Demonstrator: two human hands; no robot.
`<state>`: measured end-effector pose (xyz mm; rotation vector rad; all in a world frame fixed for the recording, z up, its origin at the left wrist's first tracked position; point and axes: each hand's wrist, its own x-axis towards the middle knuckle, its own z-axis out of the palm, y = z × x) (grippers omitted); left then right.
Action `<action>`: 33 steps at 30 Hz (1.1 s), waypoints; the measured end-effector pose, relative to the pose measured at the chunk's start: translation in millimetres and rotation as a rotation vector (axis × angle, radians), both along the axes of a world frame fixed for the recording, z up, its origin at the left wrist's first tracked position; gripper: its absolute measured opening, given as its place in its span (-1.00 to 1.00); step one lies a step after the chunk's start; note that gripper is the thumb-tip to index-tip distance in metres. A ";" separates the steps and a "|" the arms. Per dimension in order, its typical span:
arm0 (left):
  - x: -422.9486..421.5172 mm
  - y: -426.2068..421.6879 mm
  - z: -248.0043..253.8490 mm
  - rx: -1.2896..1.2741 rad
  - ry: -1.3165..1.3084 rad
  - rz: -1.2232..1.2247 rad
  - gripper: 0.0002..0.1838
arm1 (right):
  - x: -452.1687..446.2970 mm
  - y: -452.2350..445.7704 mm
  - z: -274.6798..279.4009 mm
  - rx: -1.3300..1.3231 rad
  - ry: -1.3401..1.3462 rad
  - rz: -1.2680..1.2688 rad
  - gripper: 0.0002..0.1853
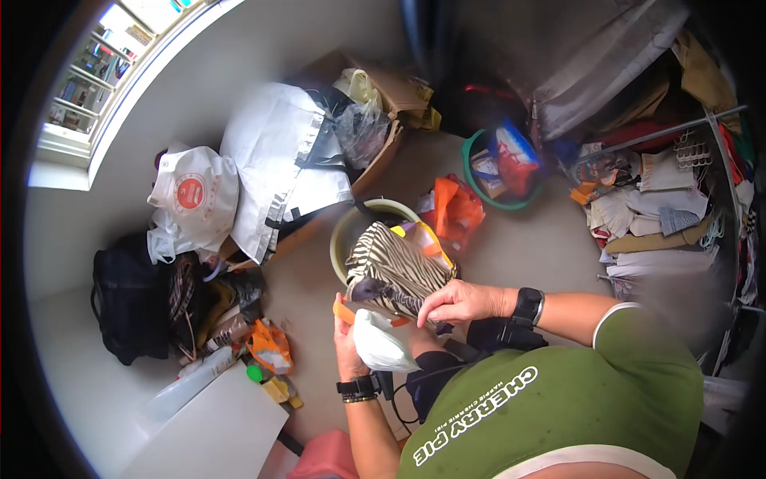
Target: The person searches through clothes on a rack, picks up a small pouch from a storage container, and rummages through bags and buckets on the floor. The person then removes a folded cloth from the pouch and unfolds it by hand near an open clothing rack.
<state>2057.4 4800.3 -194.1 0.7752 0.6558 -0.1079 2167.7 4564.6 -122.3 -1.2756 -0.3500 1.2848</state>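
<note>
My left hand point(348, 345) is closed on a white plastic bag point(383, 343) with an orange strip point(344, 312) at its top. My right hand point(452, 302) has its fingers bent together at the lower edge of a zebra-striped bag point(403, 263); what its fingertips hold is too small to make out. The striped bag leans on a round cream basin point(341, 243), with a yellow and orange item point(421, 235) behind it inside the basin.
An orange bag point(457, 212) and a green basin point(508, 205) lie beyond. Left are a cardboard box point(381, 164), white bags point(195, 191) and a black bag point(128, 299). A clothes rack point(662, 138) stands right.
</note>
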 end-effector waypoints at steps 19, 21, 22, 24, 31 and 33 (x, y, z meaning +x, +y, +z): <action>-14.2 -36.2 8.6 -0.233 0.099 -0.128 -0.27 | -27.1 42.3 -25.9 0.015 -0.703 0.338 -0.82; -24.3 -32.6 -7.2 -0.200 0.060 -0.160 -0.35 | -29.4 38.2 -35.5 0.068 -0.655 0.438 -0.82; -20.4 -36.3 -1.0 -0.291 0.094 -0.057 -0.37 | -28.6 33.7 -37.1 0.227 -0.589 0.399 -0.83; -18.8 -34.8 9.3 -0.366 0.158 0.009 -0.41 | -23.2 21.6 -44.0 0.185 -0.432 0.035 -0.84; -24.3 -29.1 14.1 -0.264 0.211 -0.150 -0.33 | 19.1 -1.9 -178.5 -0.641 -0.237 -0.225 -0.68; -33.9 -26.7 14.8 -0.161 0.170 -0.238 -0.31 | 23.0 11.2 -181.0 -0.734 -0.179 -0.326 -0.66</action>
